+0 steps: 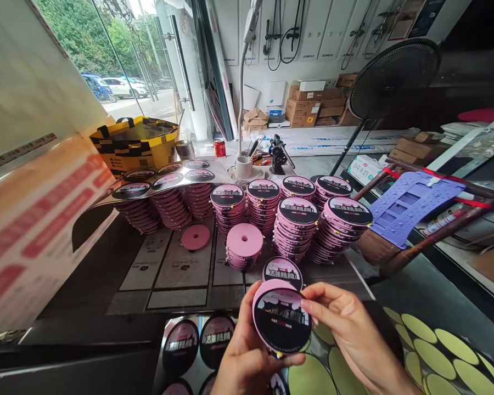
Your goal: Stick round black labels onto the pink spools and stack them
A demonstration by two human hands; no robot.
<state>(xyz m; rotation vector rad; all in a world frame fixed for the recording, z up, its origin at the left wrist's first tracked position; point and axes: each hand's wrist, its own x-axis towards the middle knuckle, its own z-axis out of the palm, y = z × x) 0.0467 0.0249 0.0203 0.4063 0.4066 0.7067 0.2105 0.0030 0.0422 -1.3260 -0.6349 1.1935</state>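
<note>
Near the bottom centre, my left hand (247,354) is wrapped round a pink foam disc (271,286) with small pins on its rim. A round black label (283,323) with white lettering covers the disc's face. The thumb and forefinger of my right hand (341,315) pinch the label's upper right edge; I cannot tell whether that edge is stuck down. Just behind is another labelled disc (282,272). Below my left hand lies a sheet of round labels (181,343). Yellow-green backing with circular outlines (313,376) shows under my right hand.
Stacks of labelled pink discs (297,230) stand across the table, beside a bare-topped stack (244,241) and a single bare disc (196,237). Behind are a yellow bag (135,145), a red can (219,147) and a white cup (243,166). A purple stool (411,206) and black fan (391,79) stand right.
</note>
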